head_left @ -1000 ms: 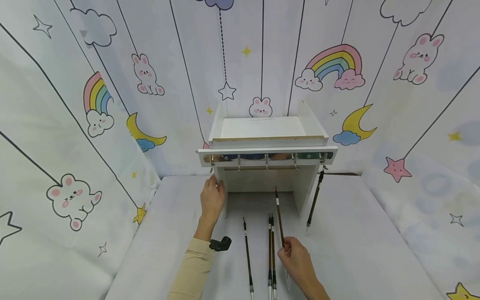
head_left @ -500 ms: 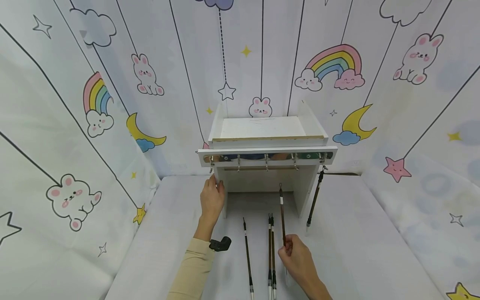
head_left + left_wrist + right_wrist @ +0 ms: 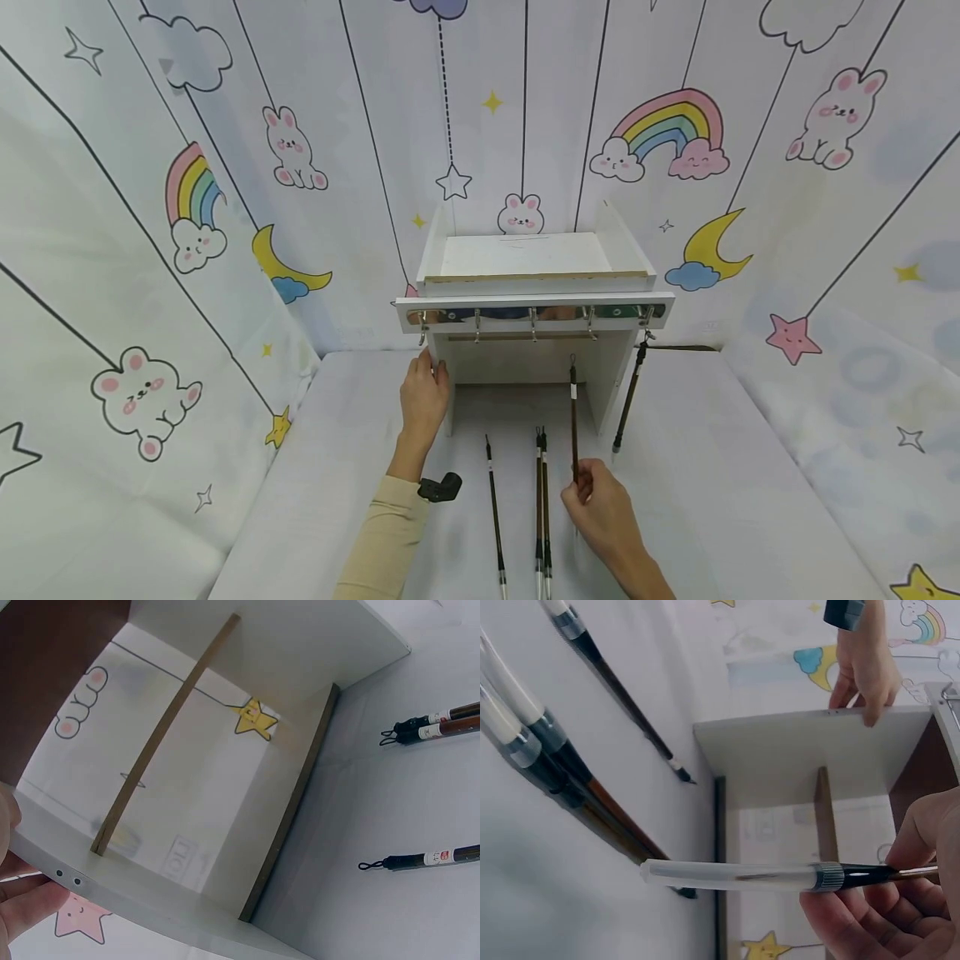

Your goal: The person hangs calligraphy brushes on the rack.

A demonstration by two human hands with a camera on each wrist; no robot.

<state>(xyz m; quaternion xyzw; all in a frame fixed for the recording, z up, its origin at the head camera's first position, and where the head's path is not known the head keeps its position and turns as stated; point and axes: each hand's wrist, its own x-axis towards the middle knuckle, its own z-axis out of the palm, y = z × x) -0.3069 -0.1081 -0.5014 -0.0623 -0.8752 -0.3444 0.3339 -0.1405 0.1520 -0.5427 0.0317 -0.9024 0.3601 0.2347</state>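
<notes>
A small white shelf (image 3: 531, 287) stands on the white-covered table, with a rail of metal hooks (image 3: 534, 317) across its front. My left hand (image 3: 424, 396) grips the left side panel's edge, thumb inside and fingers outside in the right wrist view. Between thumb and fingers, my right hand (image 3: 606, 512) pinches a calligraphy brush (image 3: 574, 417) near its capped end. Its loop end points up toward the rail, below the hooks, apart from them. Clear plastic covers the bristles of this brush in the right wrist view. Another calligraphy brush (image 3: 631, 396) hangs from the rightmost hook.
Two calligraphy brushes (image 3: 543, 508) lie side by side on the table before the shelf. A single brush (image 3: 495, 508) lies to their left. Behind and at both sides hangs a cloth backdrop (image 3: 360, 167) printed with rabbits, stars and rainbows.
My right hand has moved slightly right and forward. The brush in it has shifted right and stands straighter, its loop end nearer the rail. My left hand stays put.
</notes>
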